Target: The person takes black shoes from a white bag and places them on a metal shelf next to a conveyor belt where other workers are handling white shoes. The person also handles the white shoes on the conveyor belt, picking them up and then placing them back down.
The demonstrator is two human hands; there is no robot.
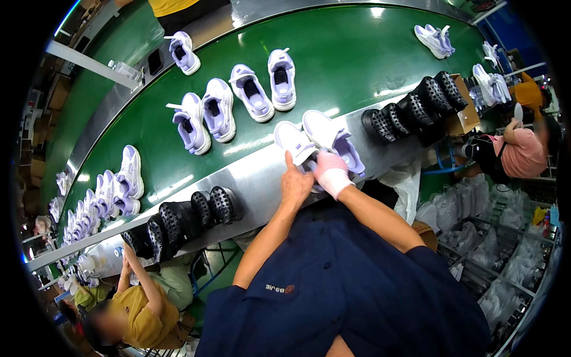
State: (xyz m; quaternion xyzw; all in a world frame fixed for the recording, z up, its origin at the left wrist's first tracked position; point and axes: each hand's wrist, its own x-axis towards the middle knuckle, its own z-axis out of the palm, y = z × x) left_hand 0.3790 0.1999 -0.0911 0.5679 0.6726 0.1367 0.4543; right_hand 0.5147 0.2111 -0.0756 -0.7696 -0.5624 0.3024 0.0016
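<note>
Two white and lilac sneakers lie side by side on the steel ledge in front of me, toes pointing away. My left hand (295,183), bare, is closed on the heel side of the left sneaker (291,138). In a pale pink glove, my right hand (331,171) has its fingers bent at the same shoe's opening, pressed in close to my left fingers. What those fingertips pinch is hidden. The right sneaker (321,128) stands next to my gloved hand, its lilac collar facing me.
A green conveyor belt (351,53) carries several more sneakers (252,95). Black dotted shoe-shaped pieces stand on the steel ledge (256,184) at left (172,223) and right (410,110). Co-workers sit at lower left (148,309) and far right (523,152). Crates with plastic bags (499,256) stand at right.
</note>
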